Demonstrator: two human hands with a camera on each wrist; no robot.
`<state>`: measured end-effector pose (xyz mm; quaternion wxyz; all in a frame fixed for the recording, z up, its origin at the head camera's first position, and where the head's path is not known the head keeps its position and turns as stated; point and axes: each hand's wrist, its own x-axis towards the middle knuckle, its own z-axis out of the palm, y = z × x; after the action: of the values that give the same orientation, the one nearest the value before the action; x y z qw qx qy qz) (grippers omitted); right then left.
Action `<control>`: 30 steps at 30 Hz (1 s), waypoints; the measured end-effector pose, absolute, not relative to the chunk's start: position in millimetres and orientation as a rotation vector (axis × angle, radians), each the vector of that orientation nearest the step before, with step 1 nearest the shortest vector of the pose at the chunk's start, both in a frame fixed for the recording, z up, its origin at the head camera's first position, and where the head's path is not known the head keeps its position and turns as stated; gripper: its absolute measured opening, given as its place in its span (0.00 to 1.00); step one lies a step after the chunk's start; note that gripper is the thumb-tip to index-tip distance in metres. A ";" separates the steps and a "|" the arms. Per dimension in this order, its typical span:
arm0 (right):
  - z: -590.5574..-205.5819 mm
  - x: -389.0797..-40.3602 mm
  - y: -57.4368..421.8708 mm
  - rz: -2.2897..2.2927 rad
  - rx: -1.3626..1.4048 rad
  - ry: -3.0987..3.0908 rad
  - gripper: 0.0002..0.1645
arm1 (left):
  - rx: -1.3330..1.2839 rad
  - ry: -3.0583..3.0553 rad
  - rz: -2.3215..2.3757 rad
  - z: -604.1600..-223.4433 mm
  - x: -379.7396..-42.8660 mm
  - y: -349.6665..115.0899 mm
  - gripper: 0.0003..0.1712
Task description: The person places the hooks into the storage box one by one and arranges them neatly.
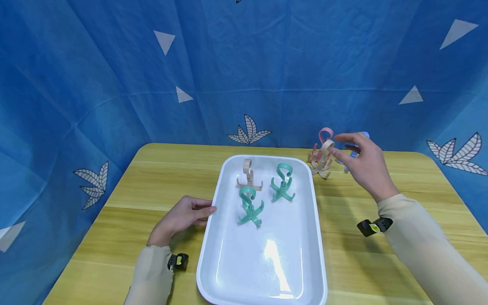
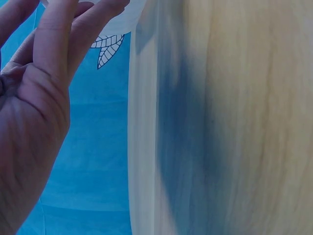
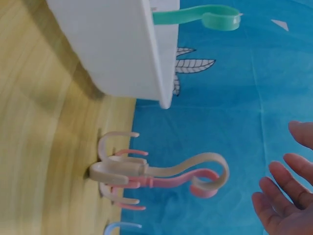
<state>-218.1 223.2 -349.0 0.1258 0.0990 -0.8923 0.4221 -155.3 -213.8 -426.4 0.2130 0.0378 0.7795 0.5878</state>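
In the head view my left hand (image 1: 187,214) grips the left rim of a white tray (image 1: 209,237), thumb over the edge. Inside the tray stand a beige four-pronged hanging hook (image 1: 248,171) and two green ones, one nearer (image 1: 250,212) and one at the right (image 1: 283,186). My right hand (image 1: 362,163) is beside another beige hook (image 1: 322,167) on the table. The right wrist view shows a gap between those fingers (image 3: 286,183) and the beige hook's curved top (image 3: 215,159). A pink hook (image 1: 325,132) stands just behind it.
A blue hook (image 1: 353,154) is partly hidden behind my right hand. The wooden table (image 1: 126,212) ends at a blue patterned cloth (image 1: 244,63) hanging behind it. The tray's raised wall (image 3: 112,54) stands left of the loose hooks.
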 end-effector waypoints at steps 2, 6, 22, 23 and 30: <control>-352.0 -221.0 225.1 1.239 0.265 -2.600 0.29 | 0.106 2.159 1.633 -426.1 -155.2 -213.6 0.29; -358.6 -227.2 226.6 1.279 0.238 -2.593 0.31 | 0.116 2.162 1.626 -425.4 -155.1 -214.1 0.28; -375.5 -247.3 220.7 1.362 0.165 -2.557 0.34 | 0.104 2.163 1.622 -425.0 -154.6 -213.4 0.28; -376.2 -247.9 220.5 1.364 0.164 -2.553 0.34 | 0.101 2.161 1.624 -424.7 -154.4 -213.2 0.28; -380.1 -251.5 218.3 1.359 0.166 -2.540 0.31 | 0.116 2.161 1.628 -424.4 -154.4 -214.0 0.28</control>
<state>-251.5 218.3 -380.1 0.1276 0.0570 -0.8731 0.4671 -154.4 -214.0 -424.4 0.2152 0.0418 0.7792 0.5872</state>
